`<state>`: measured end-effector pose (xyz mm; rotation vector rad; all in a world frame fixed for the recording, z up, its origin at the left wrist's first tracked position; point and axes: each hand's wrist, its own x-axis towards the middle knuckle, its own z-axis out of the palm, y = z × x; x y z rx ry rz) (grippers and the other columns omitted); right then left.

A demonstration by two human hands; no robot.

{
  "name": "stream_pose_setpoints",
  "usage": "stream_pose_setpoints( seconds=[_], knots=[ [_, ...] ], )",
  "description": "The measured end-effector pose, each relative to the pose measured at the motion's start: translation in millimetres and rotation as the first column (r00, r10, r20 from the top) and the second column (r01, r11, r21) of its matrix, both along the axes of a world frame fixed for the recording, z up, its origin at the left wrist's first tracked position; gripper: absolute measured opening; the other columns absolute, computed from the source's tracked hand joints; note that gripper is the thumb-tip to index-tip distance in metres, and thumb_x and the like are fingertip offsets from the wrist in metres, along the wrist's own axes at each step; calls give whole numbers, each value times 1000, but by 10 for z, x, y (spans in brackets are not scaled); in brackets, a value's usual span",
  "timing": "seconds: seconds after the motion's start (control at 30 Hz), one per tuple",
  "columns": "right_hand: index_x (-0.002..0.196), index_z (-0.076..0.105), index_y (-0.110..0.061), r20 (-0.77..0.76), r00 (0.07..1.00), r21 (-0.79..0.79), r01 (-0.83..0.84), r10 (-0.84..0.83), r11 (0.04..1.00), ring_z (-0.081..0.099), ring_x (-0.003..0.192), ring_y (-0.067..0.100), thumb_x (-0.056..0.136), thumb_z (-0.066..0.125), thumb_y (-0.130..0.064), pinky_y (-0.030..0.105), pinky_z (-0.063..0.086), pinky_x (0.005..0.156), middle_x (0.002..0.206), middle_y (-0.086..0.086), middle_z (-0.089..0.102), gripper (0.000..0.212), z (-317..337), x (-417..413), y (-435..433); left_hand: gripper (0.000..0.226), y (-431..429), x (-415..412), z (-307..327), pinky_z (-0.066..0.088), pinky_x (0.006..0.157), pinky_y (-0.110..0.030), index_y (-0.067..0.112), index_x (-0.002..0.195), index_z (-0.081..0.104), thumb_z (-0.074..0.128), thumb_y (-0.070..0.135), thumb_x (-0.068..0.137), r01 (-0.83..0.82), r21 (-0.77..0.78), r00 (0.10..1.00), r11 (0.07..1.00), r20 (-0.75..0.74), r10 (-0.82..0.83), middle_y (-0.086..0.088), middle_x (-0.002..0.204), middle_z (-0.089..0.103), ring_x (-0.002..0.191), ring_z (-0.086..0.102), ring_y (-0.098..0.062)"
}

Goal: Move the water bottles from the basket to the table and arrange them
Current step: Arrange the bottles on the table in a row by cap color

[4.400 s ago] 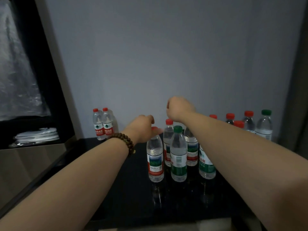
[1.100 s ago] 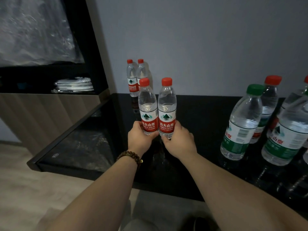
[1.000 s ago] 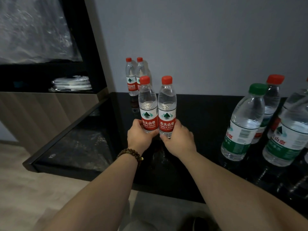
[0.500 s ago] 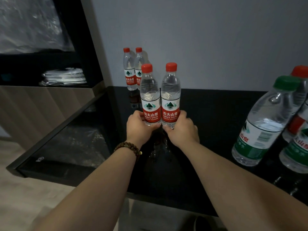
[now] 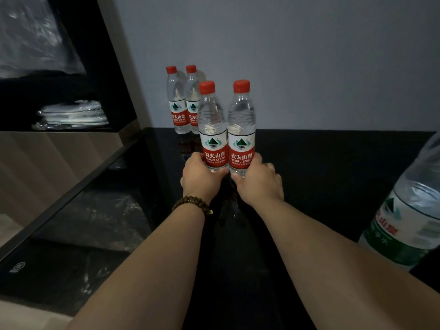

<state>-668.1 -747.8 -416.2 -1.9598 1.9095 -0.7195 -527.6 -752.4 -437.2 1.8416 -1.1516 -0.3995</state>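
My left hand (image 5: 202, 178), with a bead bracelet on its wrist, grips the base of a red-capped, red-labelled water bottle (image 5: 212, 125). My right hand (image 5: 258, 181) grips the base of a matching bottle (image 5: 241, 125). Both bottles are upright, side by side and touching, over the black table (image 5: 333, 163). Whether their bases touch the table is hidden by my hands. Behind them, two more red-capped bottles (image 5: 182, 101) stand together against the wall. No basket is in view.
A large green-labelled bottle (image 5: 409, 217) stands at the right edge, close to my right forearm. A dark shelf unit on the left holds plastic-wrapped white items (image 5: 72, 114). A lower black surface (image 5: 78, 222) steps down left of the table.
Both hands have carried the two bottles forward toward the pair at the wall. The view has shifted left, so most of the bottles on the right have left the frame.
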Motion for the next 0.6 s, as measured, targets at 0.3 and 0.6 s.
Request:
stream_pose_setpoints(
  seconds=[0.3, 0.6],
  knots=[
    [145, 41, -20, -15, 999, -2, 41, -41, 999, 61, 117, 26, 91, 71, -48, 40, 49, 85, 130, 5, 62, 68, -28, 136, -457, 63, -413, 79, 73, 45, 105, -50, 32, 121, 57, 83, 62, 71, -23, 67, 996, 997, 85, 17, 13, 118, 67, 111, 64, -14],
    [139, 44, -18, -13, 998, -23, 66, -66, 998, 65, 110, 25, 91, 71, -47, 34, 42, 75, 124, 5, 64, 62, -39, 258, -920, 65, -917, 238, 91, 47, 105, -51, 35, 123, 57, 81, 65, 70, 38, 109, 995, 993, 84, -47, 13, 121, 68, 113, 64, -16]
  ],
)
